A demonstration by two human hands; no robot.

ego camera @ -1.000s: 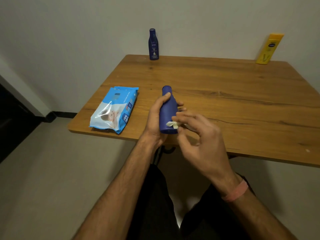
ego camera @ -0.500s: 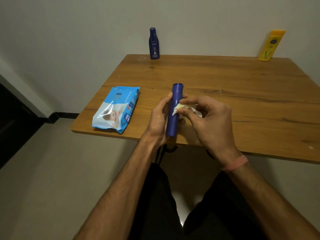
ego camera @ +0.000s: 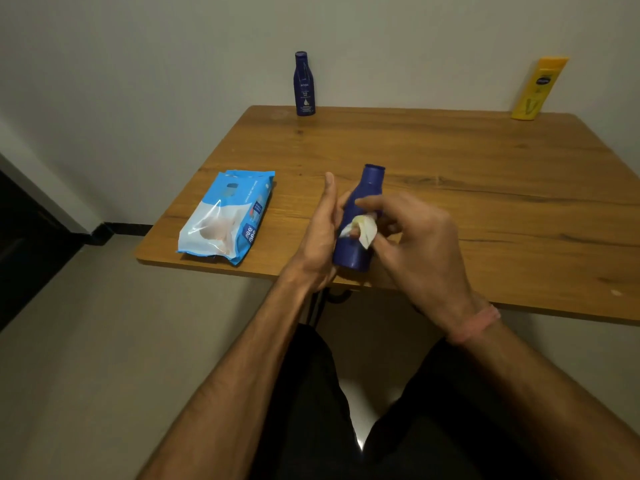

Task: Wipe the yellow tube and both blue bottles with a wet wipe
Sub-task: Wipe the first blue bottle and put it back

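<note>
A blue bottle [ego camera: 360, 216] is tilted over the near edge of the wooden table [ego camera: 467, 188], cap pointing away from me. My left hand [ego camera: 320, 233] holds it along its left side, fingers stretched upward. A small crumpled white wet wipe [ego camera: 363, 229] is pinched in my right hand [ego camera: 415, 237] and pressed against the bottle's middle. The second blue bottle [ego camera: 304, 84] stands upright at the table's far left edge by the wall. A yellow tube [ego camera: 538, 88] leans against the wall at the far right corner.
A blue and white pack of wet wipes [ego camera: 227, 216] lies flat on the table to the left of my hands. A grey wall runs behind the table. My legs in dark trousers are below the table's edge.
The bottle has turned in my left hand, from narrow side to broad face. My right hand with the wipe has shifted down the bottle toward its base.
</note>
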